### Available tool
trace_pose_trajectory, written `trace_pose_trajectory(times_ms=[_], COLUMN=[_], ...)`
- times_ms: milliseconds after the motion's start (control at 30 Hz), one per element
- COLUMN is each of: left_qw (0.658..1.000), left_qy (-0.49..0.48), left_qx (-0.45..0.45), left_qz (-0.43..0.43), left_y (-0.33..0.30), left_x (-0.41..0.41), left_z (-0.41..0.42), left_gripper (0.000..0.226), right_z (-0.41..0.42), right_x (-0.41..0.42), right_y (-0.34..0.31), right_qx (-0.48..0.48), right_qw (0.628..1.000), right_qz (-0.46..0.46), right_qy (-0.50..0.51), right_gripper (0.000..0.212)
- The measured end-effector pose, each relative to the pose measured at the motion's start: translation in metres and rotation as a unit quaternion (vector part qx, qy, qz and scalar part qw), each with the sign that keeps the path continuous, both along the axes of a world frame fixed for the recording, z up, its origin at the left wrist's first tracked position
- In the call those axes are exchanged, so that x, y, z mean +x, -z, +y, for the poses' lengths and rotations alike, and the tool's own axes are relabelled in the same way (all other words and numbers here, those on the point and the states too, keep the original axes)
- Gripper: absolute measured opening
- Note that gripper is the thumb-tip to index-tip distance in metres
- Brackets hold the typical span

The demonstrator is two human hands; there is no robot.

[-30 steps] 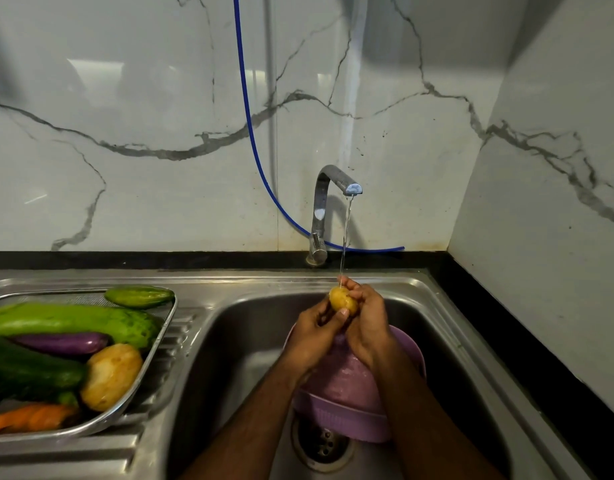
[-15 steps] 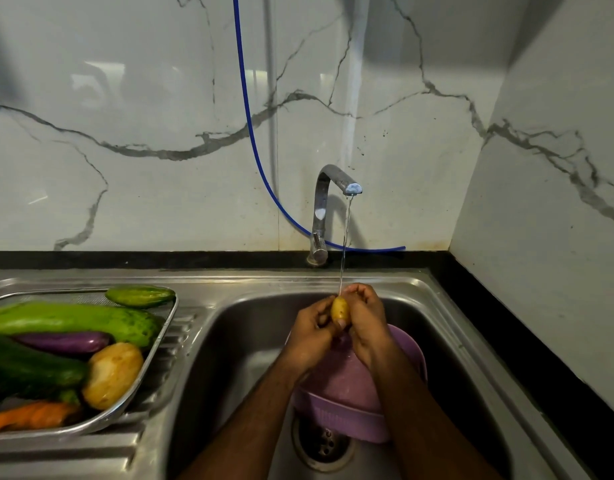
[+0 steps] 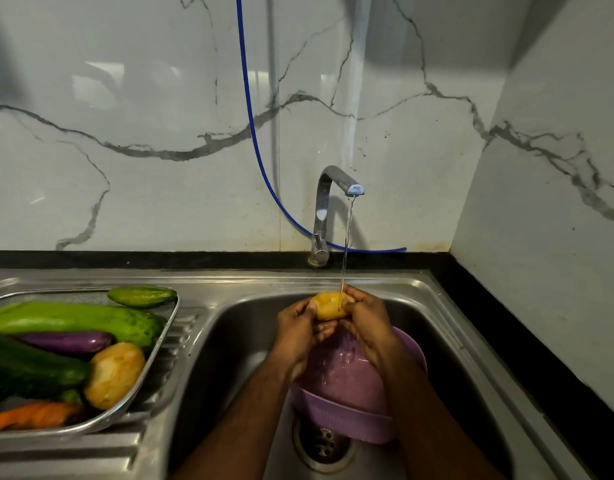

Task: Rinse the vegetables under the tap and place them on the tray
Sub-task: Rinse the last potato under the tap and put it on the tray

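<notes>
Both hands hold a small yellow potato [image 3: 328, 304] over the sink, right under the thin stream from the chrome tap [image 3: 333, 209]. My left hand [image 3: 300, 329] grips its left side and my right hand [image 3: 366, 322] grips its right side. On the drainboard at left stands a steel tray [image 3: 162, 358] with a long pale green gourd [image 3: 73, 322], a small cucumber [image 3: 143, 296], a purple aubergine [image 3: 66, 342], a dark green cucumber [image 3: 28, 370], a larger potato [image 3: 114, 375] and a carrot [image 3: 32, 415].
A purple plastic colander [image 3: 347, 403] sits in the steel sink [image 3: 229, 341] below my hands, over the drain [image 3: 324, 446]. A blue hose [image 3: 253, 133] runs down the marble wall behind the tap. A black counter edge borders the sink at right.
The potato has been turned between my hands under the stream; it now lies sideways with more of its yellow surface showing. The tray's vegetables have not moved.
</notes>
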State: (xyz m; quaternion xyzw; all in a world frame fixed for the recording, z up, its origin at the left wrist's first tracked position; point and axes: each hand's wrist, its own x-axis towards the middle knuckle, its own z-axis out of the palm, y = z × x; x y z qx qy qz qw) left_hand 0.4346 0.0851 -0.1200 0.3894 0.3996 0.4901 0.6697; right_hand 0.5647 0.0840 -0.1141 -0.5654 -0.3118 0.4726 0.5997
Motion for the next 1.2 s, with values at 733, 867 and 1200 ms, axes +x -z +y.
trace_pose_trajectory(times_ms=[733, 867, 1200], left_qw=[0.961, 0.945, 0.907], left_qy=[-0.025, -0.083, -0.097], left_qx=[0.126, 0.135, 0.164], left_qz=[0.245, 0.287, 0.375], left_y=[0.02, 0.012, -0.022], left_x=[0.005, 0.004, -0.035], left_z=[0.009, 0.01, -0.003], left_gripper=[0.028, 0.023, 0.03], right_z=[0.0, -0.003, -0.033], right_x=[-0.003, 0.004, -0.021], right_y=[0.004, 0.006, -0.005], right_qx=[-0.033, -0.024, 0.13], right_qw=[0.983, 0.978, 0.886], right_qz=[-0.182, -0.209, -0.432], right_qy=[-0.019, 0.012, -0.105], right_gripper=[0.027, 0.014, 0.047])
